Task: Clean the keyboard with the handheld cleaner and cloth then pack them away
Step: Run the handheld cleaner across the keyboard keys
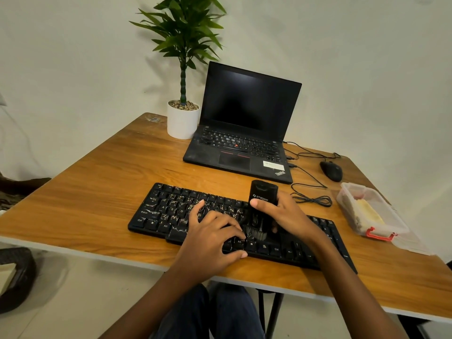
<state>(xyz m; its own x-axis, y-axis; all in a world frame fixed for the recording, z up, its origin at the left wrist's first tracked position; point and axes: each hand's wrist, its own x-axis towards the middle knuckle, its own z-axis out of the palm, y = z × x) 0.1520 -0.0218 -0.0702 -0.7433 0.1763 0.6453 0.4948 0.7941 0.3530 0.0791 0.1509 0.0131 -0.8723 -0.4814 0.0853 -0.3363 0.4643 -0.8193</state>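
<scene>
Head view of my desk. The black keyboard (pixel 234 226) lies across the near part of the wooden table (pixel 97 182), angled with its right end toward me. My right hand (pixel 286 214) is wrapped around the black handheld cleaner (pixel 263 199), thumb across its front; the cleaner stands nearly upright with its lower brush end on the keys near the middle of the board. My left hand (pixel 212 238) holds nothing: it lies flat with fingers spread on the space-bar region, just beside the cleaner's base. Behind the keyboard sits an open laptop (pixel 244 128) with a dark screen, and left of it a potted plant (pixel 183 113) in a white pot. To the right, a black mouse (pixel 331 171) and a loose coiled cable (pixel 313 196) lie between laptop and keyboard end. A clear plastic container (pixel 367 214) with a red latch stands at the right edge, with something pale yellow inside that may be the cloth; I cannot tell.
</scene>
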